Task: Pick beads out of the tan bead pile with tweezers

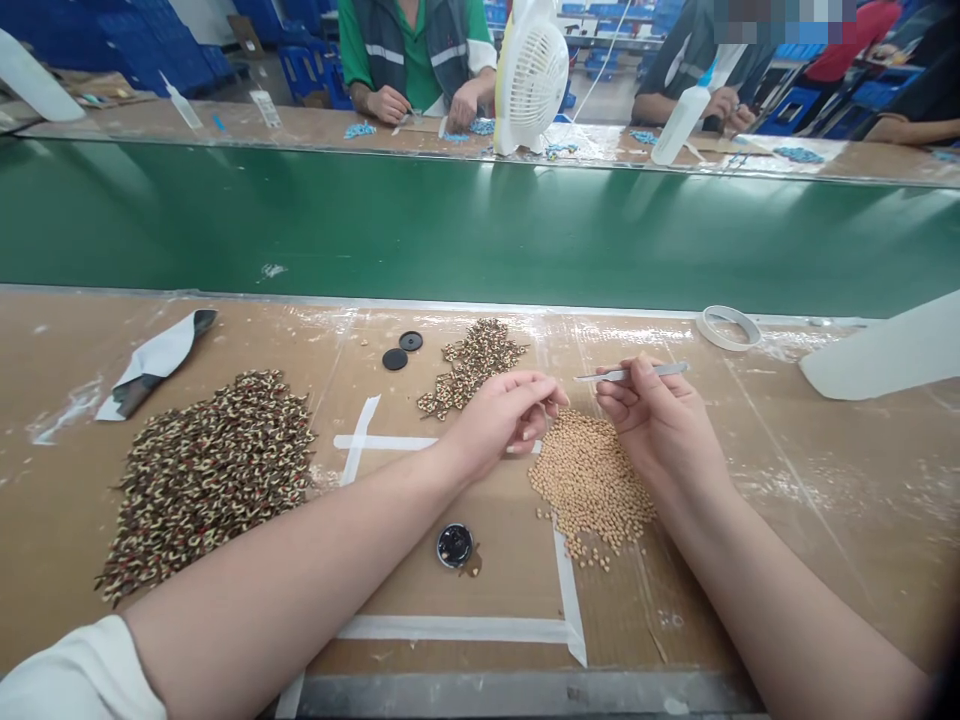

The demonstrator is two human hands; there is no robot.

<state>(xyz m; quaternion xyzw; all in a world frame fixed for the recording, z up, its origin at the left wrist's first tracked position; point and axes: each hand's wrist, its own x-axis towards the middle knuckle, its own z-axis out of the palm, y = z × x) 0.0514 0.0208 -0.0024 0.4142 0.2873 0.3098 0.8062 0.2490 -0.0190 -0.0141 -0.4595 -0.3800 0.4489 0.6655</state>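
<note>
My right hand (664, 415) grips a pair of metal tweezers (671, 369), whose thin tip points left toward my other hand. My left hand (517, 410) is closed in a pinch, and anything between its fingertips is too small to make out. Both hands are over the upper edge of a heap of small round tan beads (592, 480). Just behind my left hand lies a small pile of dark-and-cream pieces (480, 360). Nearer to me stands a small round pot of black paste (454, 546), with a dark smear beside it.
A large heap of similar dark-and-cream pieces (217, 470) spreads on the left. Two black lids (395, 359), a tape roll (727, 327) and a white bottle (885, 350) lie around. Beyond the green belt (450, 230), a fan (534, 80) stands among people working.
</note>
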